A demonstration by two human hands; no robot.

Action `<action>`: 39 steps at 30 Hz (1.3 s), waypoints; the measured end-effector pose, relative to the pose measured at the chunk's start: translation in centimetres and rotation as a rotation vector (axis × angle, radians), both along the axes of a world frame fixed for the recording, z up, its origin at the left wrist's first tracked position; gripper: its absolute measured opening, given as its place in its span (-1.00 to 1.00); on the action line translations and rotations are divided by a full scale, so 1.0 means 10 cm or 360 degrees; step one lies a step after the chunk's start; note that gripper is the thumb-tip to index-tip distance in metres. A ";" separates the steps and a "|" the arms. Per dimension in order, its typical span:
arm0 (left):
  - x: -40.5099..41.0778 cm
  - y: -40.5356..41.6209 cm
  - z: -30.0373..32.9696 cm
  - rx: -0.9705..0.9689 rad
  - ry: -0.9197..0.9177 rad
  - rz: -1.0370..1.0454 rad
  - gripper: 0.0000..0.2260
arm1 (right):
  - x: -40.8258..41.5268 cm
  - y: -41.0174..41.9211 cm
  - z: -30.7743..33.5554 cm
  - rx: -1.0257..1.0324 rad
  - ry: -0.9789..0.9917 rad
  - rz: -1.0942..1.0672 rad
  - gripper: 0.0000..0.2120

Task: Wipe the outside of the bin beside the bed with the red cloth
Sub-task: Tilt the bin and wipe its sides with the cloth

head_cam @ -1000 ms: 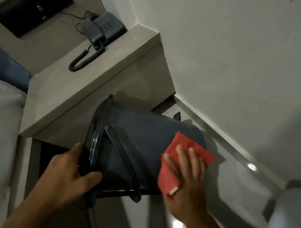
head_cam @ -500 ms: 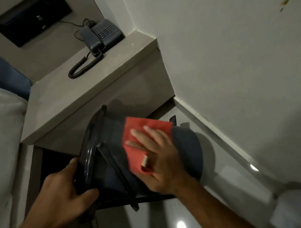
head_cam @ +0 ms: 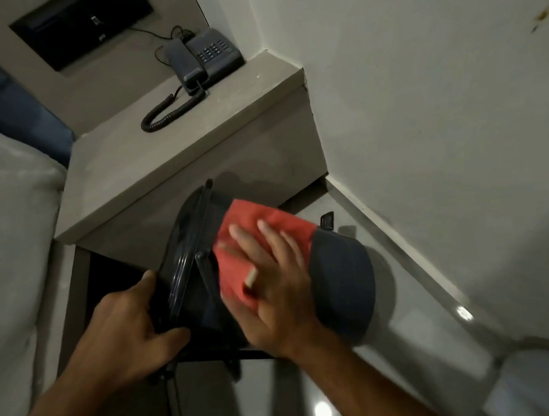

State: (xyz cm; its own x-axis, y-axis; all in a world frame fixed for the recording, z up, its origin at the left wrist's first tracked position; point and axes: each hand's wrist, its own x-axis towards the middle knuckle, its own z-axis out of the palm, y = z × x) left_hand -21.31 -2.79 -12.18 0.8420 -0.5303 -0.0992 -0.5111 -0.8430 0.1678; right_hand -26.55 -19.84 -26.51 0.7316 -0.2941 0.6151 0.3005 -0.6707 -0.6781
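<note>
A dark grey-blue bin (head_cam: pixel 344 277) lies tipped on its side on the floor, its black lid end toward the bed at the left and its base toward the wall. My left hand (head_cam: pixel 128 331) grips the lid rim and holds the bin steady. My right hand (head_cam: pixel 269 279) presses the red cloth (head_cam: pixel 252 236) flat against the upper side of the bin, close to the lid end, fingers spread over it. Part of the cloth is hidden under my palm.
A grey bedside shelf (head_cam: pixel 184 161) overhangs the bin, with a dark corded telephone (head_cam: pixel 205 57) on it. The bed (head_cam: pixel 16 235) is at the left. A white wall (head_cam: pixel 435 124) and a skirting strip run close on the right, over glossy floor (head_cam: pixel 426 320).
My right hand has slid the red cloth from the bin's base end up along its side toward the lid end. My left hand has stayed on the lid rim.
</note>
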 end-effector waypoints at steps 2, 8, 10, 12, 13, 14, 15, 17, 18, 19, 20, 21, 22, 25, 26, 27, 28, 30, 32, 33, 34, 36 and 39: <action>0.02 0.04 -0.01 0.0035 -0.0009 0.0016 -0.42 | -0.43 0.04 -0.60 -0.0443 -0.0035 -0.0063 -0.43; -0.02 0.05 -0.04 -0.0039 -0.0003 0.0114 -0.26 | -0.95 0.10 -1.36 -0.0349 0.0479 -0.0765 -0.52; -0.03 -0.01 -0.04 -0.0047 0.0050 0.0108 -0.34 | -0.70 0.16 -1.03 0.0228 0.0528 -0.0863 -0.41; -0.05 -0.05 -0.01 -0.0041 0.0039 0.0062 -0.47 | -0.47 0.02 -0.71 0.0597 0.0583 -0.0995 -0.40; -0.06 -0.07 0.01 -0.0018 0.0024 0.0032 -0.51 | -0.36 -0.15 -0.60 0.0626 0.0659 -0.1054 -0.45; -0.08 -0.09 0.04 0.0017 0.0017 0.0014 -0.52 | -0.22 -0.36 -0.51 0.0611 0.0805 -0.1029 -0.49; -0.10 -0.11 0.08 0.0053 -0.0002 0.0001 -0.52 | -0.09 -0.56 -0.39 0.0633 0.1006 -0.0915 -0.53; -0.14 -0.20 0.13 0.0129 -0.0052 -0.0096 -0.45 | 0.22 -0.81 -0.14 0.0969 0.1279 -0.0564 -0.60; -0.17 -0.27 0.14 0.0208 -0.0088 -0.0174 -0.39 | 0.33 -0.81 -0.01 0.1261 0.1273 -0.0323 -0.63; -0.20 -0.35 0.14 0.0336 -0.0157 -0.0237 -0.31 | 0.40 -0.74 0.08 0.1562 0.1167 -0.0108 -0.66; -0.23 -0.44 0.12 0.0501 -0.0277 -0.0292 -0.23 | 0.45 -0.68 0.11 0.1807 0.1006 0.0055 -0.67; -0.27 -0.52 0.10 0.0662 -0.0361 -0.0329 -0.16 | 0.45 -0.61 0.09 0.2007 0.0823 0.0178 -0.68; -0.32 -0.60 0.10 0.0801 -0.0374 -0.0351 -0.12 | 0.40 -0.56 0.03 0.2174 0.0677 0.0279 -0.68; -0.42 -0.70 0.06 0.0999 -0.0299 -0.0401 -0.12 | 0.06 -0.52 -0.26 0.2302 0.0477 0.0293 -0.58; -0.45 -0.69 0.03 0.1042 -0.0300 -0.0416 -0.13 | -0.04 -0.51 -0.38 0.2255 0.0510 0.0218 -0.61; -0.48 -0.68 0.01 0.1061 -0.0311 -0.0425 -0.13 | -0.13 -0.50 -0.48 0.2227 0.0617 0.0164 -0.68; -0.51 -0.69 0.00 0.1073 -0.0326 -0.0424 -0.14 | -0.21 -0.48 -0.58 0.2213 0.0772 0.0124 -0.75; -0.54 -0.72 -0.03 0.1088 -0.0350 -0.0441 -0.17 | -0.33 -0.45 -0.68 0.2280 0.1079 0.0057 -0.73; -0.56 -0.72 -0.04 0.1097 -0.0292 -0.0439 -0.20 | -0.39 -0.47 -0.62 0.2431 0.1296 -0.0012 -0.66; -0.56 -0.70 -0.04 0.1112 -0.0285 -0.0433 -0.21 | -0.37 -0.49 -0.53 0.2513 0.1369 -0.0034 -0.63; -0.56 -0.67 -0.03 0.1121 -0.0285 -0.0418 -0.19 | -0.35 -0.52 -0.43 0.2612 0.1374 -0.0026 -0.59; -0.51 -0.56 0.02 0.1079 -0.0246 -0.0371 -0.13 | -0.32 -0.64 -0.19 0.2763 0.1189 0.0013 -0.58; -0.46 -0.38 -0.09 0.0925 -0.0390 -0.0440 -0.31 | -0.30 -0.96 0.29 0.2864 0.0780 0.0102 -0.69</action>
